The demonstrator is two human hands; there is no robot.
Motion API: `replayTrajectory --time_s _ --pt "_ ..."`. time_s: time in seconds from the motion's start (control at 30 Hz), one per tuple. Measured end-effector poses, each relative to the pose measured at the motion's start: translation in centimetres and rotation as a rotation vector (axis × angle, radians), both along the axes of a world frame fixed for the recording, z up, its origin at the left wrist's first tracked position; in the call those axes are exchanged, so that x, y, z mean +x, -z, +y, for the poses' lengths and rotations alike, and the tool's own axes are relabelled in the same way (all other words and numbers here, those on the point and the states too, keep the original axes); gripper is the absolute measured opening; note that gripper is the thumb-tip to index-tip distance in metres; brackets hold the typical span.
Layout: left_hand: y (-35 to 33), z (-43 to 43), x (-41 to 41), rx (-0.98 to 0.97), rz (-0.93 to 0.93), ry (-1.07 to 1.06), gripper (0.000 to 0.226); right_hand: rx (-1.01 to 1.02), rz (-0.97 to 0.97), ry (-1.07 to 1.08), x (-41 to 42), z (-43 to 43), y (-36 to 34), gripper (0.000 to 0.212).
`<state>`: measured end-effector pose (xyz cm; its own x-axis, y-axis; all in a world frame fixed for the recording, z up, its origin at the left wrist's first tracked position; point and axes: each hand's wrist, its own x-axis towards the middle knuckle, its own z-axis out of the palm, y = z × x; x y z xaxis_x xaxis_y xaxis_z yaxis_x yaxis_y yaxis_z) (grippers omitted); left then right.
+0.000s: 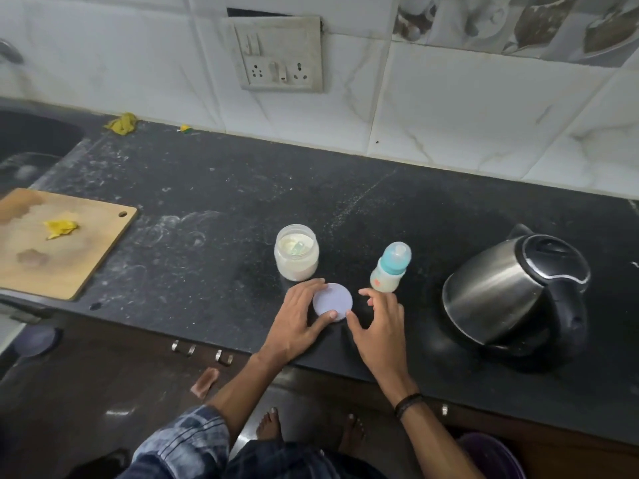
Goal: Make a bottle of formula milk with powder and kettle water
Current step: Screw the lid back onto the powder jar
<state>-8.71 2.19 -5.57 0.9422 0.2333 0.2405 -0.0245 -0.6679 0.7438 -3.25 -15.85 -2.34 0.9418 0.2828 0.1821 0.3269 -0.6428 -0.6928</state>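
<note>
Lid is pinched flat on counter by left hand; right hand spread, empty. Lid best parked clear, jar at 11 o'clock, capped bottle at 1.

- A wooden chopping board lies at the left end of the black counter.
- A crumpled yellow scrap rests on the board.
- A yellow cloth sits beyond the board, against the wall.
- A switch-and-socket plate hangs on the wall tiles, up and right of the board.
</note>
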Motion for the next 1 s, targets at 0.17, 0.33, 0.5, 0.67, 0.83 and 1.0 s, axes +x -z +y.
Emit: replayTrajectory --time_s 0.17,0.33,0.5,0.67,0.83,1.0 --pt "-0.4 2.3 -2.5 -0.042 -0.036 -0.076 0.045 -0.126 0.156 0.012 -0.4 3.2 0.4 0.078" --pt "-1.7 5.0 -2.7 -0.086 -0.042 -0.143 0.039 -0.283 0.258 0.032 -0.2 5.2 0.5 0.107" --pt "-2.3 6.7 -1.7 -0.165 -0.053 -0.21 0.04 -0.35 0.259 0.029 -0.3 5.7 0.5 0.104" --pt "-2.9 6.8 -0.1 -0.259 -0.096 -0.251 0.057 -0.349 0.231 0.001 0.1 5.3 0.2 0.095" --pt "-2.5 6.7 1.1 -0.321 -0.04 -0.278 0.085 -0.233 0.221 -0.066 0.9 4.9 0.3 0.094" --pt "-2.6 6.8 2.0 -0.325 0.028 -0.243 0.095 -0.078 0.197 -0.116 1.9 5.1 -0.3 0.092"
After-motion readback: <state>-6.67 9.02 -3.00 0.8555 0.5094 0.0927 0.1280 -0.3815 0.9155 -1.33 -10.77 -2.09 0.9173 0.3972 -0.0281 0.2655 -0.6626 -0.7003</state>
